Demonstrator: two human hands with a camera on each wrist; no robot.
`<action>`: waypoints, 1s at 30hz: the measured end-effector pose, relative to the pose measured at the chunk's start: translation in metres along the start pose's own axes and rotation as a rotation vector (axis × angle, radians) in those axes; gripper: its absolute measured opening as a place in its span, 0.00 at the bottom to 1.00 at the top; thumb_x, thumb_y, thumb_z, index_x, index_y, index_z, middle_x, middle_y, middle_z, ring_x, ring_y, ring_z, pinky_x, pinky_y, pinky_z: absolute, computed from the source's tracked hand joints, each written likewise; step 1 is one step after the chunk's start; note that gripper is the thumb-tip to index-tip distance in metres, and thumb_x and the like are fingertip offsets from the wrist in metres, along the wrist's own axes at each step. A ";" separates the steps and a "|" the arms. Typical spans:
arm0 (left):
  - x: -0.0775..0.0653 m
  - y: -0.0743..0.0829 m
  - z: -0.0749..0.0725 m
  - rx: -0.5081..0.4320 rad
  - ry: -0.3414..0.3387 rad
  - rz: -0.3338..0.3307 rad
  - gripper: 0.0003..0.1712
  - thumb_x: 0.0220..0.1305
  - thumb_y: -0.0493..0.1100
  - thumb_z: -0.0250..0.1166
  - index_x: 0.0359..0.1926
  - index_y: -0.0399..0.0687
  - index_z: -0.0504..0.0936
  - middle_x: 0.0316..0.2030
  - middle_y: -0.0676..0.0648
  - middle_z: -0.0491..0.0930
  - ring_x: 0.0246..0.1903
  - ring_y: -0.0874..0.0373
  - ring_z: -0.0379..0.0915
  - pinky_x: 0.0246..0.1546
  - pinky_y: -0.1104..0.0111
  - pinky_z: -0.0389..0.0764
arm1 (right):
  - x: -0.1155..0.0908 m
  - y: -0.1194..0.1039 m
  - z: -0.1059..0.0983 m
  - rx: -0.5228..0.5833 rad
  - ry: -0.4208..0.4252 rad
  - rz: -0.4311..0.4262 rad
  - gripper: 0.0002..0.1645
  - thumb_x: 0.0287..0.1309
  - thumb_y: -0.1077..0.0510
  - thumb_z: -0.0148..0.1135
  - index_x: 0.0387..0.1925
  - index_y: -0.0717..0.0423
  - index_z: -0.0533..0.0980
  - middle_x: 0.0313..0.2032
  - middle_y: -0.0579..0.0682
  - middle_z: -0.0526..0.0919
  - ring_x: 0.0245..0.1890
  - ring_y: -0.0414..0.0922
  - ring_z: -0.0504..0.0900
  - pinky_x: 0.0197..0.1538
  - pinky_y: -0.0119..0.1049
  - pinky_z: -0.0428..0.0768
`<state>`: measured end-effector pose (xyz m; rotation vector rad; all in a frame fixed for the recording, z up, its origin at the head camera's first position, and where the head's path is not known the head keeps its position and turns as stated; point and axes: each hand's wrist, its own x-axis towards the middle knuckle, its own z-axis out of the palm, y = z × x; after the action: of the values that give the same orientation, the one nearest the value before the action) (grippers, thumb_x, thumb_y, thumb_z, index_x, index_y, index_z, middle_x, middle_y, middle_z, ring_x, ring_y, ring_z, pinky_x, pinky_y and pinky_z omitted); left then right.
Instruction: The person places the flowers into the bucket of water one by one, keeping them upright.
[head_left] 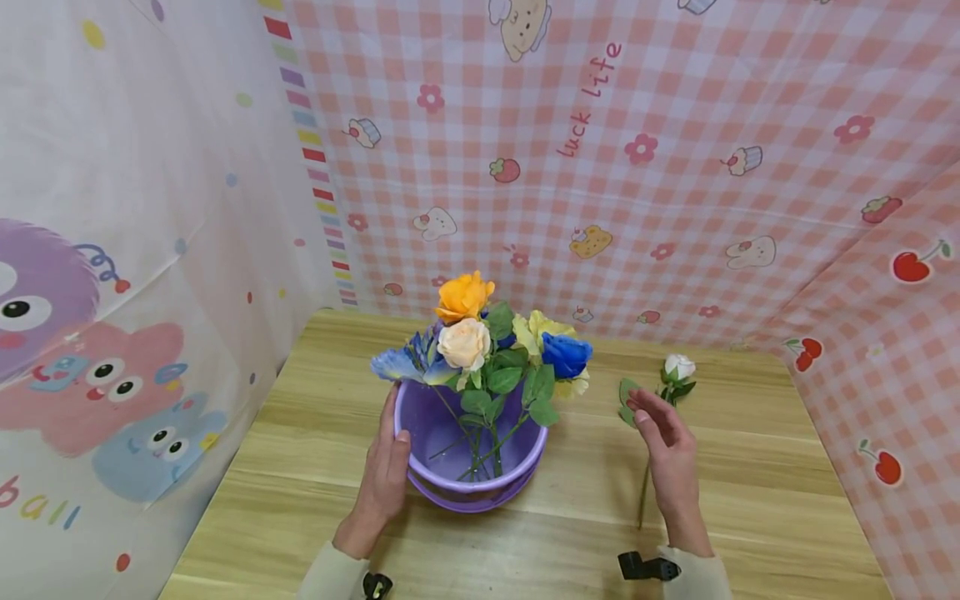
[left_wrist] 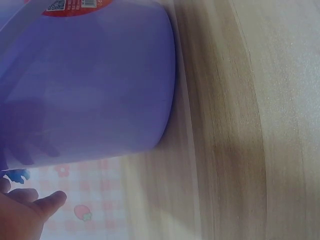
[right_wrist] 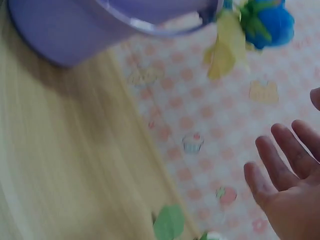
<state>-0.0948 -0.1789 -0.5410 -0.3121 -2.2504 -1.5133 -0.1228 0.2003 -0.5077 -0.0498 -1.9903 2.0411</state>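
A purple bucket [head_left: 470, 500] stands on the table with several artificial flowers leaning in it: an orange rose [head_left: 465, 297], a cream rose [head_left: 464, 344], a blue rose [head_left: 566, 355], a yellow flower [head_left: 537, 330] and a blue-purple bloom [head_left: 408, 363]. At the bucket's left side, my left hand [head_left: 386, 471] holds the rim, thumb at its edge and fingers along the outside. My right hand [head_left: 670, 458] hovers with loosely bent fingers and holds nothing, plain in the right wrist view. Beneath and beyond it lies a white rose [head_left: 678, 367] on its stem, partly hidden by the hand.
The wooden table [head_left: 570, 533] meets a pink checked cloth [head_left: 720, 92] at the back and right. A white cartoon-printed cloth [head_left: 217, 225] hangs at the left. Black straps [head_left: 648, 567] circle both wrists. The bucket bears a red label [left_wrist: 75, 7] in the left wrist view.
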 end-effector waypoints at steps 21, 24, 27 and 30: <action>0.000 0.001 0.000 -0.003 0.000 0.012 0.37 0.77 0.42 0.41 0.82 0.40 0.48 0.80 0.36 0.53 0.73 0.37 0.56 0.72 0.77 0.57 | 0.014 0.046 -0.038 -0.133 0.073 0.332 0.39 0.74 0.57 0.61 0.79 0.60 0.58 0.75 0.59 0.65 0.65 0.43 0.71 0.53 0.15 0.74; 0.000 0.000 -0.001 -0.001 0.001 0.013 0.37 0.77 0.42 0.41 0.82 0.40 0.48 0.80 0.36 0.53 0.73 0.36 0.56 0.72 0.77 0.57 | 0.015 0.050 -0.041 -0.151 0.088 0.350 0.42 0.73 0.56 0.63 0.80 0.60 0.56 0.74 0.60 0.65 0.63 0.44 0.71 0.50 0.14 0.75; 0.000 0.000 -0.001 0.000 0.001 0.014 0.37 0.77 0.42 0.42 0.83 0.41 0.48 0.80 0.35 0.53 0.73 0.36 0.56 0.71 0.77 0.57 | 0.017 0.055 -0.044 -0.173 0.089 0.359 0.45 0.72 0.57 0.63 0.80 0.61 0.52 0.74 0.63 0.63 0.66 0.51 0.69 0.47 0.13 0.74; 0.000 0.000 0.000 0.001 -0.001 0.014 0.37 0.76 0.41 0.42 0.82 0.40 0.48 0.79 0.35 0.53 0.73 0.36 0.56 0.72 0.77 0.56 | 0.019 0.059 -0.047 -0.218 0.077 0.374 0.46 0.72 0.58 0.63 0.80 0.64 0.51 0.74 0.67 0.62 0.69 0.58 0.67 0.44 0.11 0.72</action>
<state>-0.0949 -0.1792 -0.5404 -0.3278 -2.2442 -1.5055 -0.1414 0.2504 -0.5640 -0.5776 -2.2815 1.9765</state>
